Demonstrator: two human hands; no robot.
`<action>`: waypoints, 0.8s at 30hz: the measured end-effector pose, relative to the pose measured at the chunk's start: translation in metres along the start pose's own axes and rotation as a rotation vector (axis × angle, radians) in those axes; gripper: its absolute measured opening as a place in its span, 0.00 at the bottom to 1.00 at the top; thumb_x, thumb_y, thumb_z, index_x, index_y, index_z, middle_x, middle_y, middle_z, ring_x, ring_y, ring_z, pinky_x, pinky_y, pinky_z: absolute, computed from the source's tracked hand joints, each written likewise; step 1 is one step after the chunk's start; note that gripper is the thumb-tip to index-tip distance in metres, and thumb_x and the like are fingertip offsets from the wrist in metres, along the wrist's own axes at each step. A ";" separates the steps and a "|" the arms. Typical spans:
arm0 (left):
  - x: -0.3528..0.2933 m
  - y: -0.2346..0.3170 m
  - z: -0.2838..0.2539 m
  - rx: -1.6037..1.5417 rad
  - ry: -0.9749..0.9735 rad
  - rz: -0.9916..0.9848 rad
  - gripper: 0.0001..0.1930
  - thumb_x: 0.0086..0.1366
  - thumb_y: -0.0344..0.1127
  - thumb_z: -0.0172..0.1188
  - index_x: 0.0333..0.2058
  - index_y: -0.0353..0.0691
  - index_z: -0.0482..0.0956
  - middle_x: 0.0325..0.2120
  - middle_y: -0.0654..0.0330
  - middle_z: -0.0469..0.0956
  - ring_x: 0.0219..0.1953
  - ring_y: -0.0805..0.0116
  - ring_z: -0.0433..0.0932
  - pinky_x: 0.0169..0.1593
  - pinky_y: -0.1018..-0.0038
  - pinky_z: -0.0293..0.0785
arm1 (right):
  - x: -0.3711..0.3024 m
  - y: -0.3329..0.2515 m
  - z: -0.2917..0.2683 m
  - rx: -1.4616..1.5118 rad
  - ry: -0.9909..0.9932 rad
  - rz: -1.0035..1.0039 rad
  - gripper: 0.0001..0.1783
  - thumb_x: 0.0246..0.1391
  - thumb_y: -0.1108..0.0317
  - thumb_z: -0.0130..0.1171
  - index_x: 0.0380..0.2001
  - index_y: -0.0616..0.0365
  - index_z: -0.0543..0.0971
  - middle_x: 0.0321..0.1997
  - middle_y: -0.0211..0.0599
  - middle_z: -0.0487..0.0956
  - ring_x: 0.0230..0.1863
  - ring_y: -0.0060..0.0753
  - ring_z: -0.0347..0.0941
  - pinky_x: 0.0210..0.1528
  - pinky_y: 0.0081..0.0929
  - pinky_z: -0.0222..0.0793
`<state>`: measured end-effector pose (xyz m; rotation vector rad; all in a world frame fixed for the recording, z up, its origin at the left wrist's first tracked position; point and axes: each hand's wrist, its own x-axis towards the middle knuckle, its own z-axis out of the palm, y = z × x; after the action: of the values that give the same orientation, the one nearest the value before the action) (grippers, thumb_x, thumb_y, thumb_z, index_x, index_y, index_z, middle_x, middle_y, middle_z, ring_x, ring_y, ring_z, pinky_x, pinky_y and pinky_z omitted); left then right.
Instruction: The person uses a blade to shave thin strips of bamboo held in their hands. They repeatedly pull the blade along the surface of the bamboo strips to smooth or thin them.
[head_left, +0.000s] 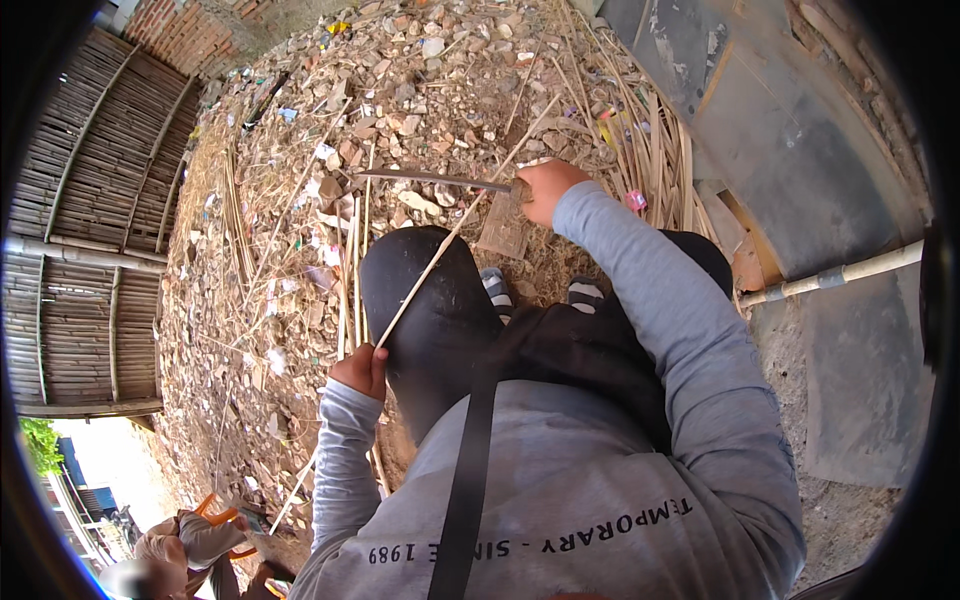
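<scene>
My left hand (362, 372) is closed round the near end of a long thin bamboo strip (425, 270), beside my left knee. The strip slants up and away to the right, passing over that knee. In my right hand (552, 190) is the handle of a large knife, mostly hidden by the fingers. Its long dark blade (425, 178) points left and crosses the strip just left of my right hand. Whether blade and strip touch, I cannot tell. Below the right hand, a flat brownish slab (503, 228) lies on the ground in front of my sandalled feet.
Split bamboo strips lie in a pile (665, 150) at the right, with more strips (350, 270) beside my left knee. Broken rubble (300, 200) covers the ground. Grey sheets (760, 130) stand at the right, a bamboo wall (100, 140) at the left. Another person (190, 545) sits lower left.
</scene>
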<state>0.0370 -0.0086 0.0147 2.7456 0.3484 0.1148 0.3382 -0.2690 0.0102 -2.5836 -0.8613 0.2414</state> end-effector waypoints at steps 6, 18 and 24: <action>-0.001 -0.007 -0.004 -0.060 -0.023 0.003 0.20 0.69 0.44 0.50 0.23 0.35 0.68 0.13 0.43 0.67 0.17 0.40 0.69 0.22 0.56 0.63 | -0.003 -0.017 0.002 0.000 -0.125 -0.085 0.16 0.43 0.61 0.59 0.37 0.54 0.79 0.34 0.48 0.80 0.38 0.52 0.77 0.44 0.44 0.73; 0.002 0.003 -0.007 0.009 -0.030 0.006 0.19 0.69 0.43 0.50 0.22 0.36 0.67 0.13 0.42 0.68 0.18 0.38 0.70 0.21 0.55 0.63 | 0.004 0.015 0.007 0.077 -0.095 0.094 0.17 0.42 0.62 0.59 0.38 0.55 0.79 0.37 0.47 0.80 0.42 0.53 0.77 0.48 0.42 0.73; -0.002 -0.003 -0.013 0.027 -0.070 0.002 0.17 0.69 0.42 0.50 0.24 0.36 0.68 0.13 0.43 0.69 0.18 0.38 0.70 0.22 0.54 0.64 | -0.002 -0.002 0.004 0.056 -0.114 0.049 0.19 0.42 0.61 0.59 0.40 0.54 0.79 0.37 0.48 0.80 0.42 0.51 0.77 0.47 0.40 0.72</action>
<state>0.0332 -0.0021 0.0256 2.7683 0.3297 0.0147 0.3345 -0.2669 0.0075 -2.5610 -0.8186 0.4245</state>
